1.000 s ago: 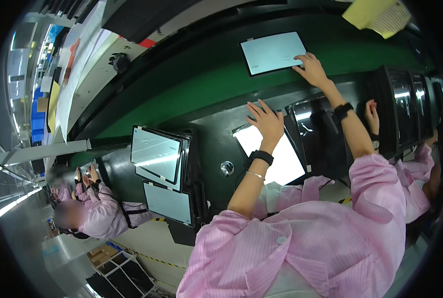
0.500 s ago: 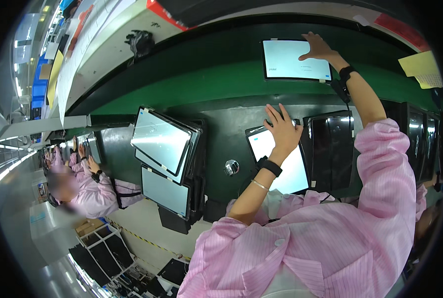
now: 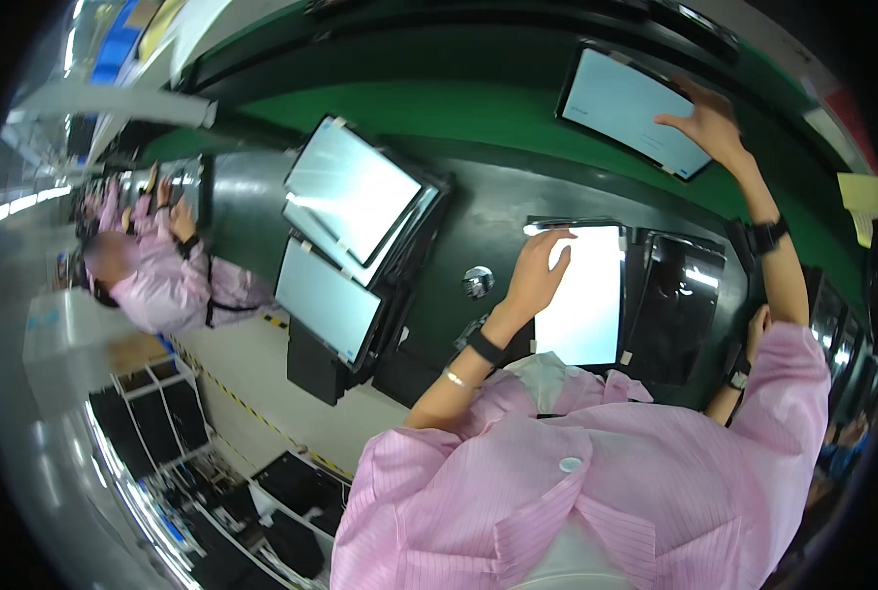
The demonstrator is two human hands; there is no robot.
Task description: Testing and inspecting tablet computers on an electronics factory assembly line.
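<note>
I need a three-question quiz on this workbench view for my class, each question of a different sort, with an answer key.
1. Which hand is at the tablet on the green strip?
2. True or false: a glossy dark panel lies just right of the white-lit tablet.
3. What lies between the stack of tablets and the left hand?
A) a yellow sheet
B) a small round shiny object
C) a red box

Key: 1. The right hand. 2. True. 3. B.
</note>
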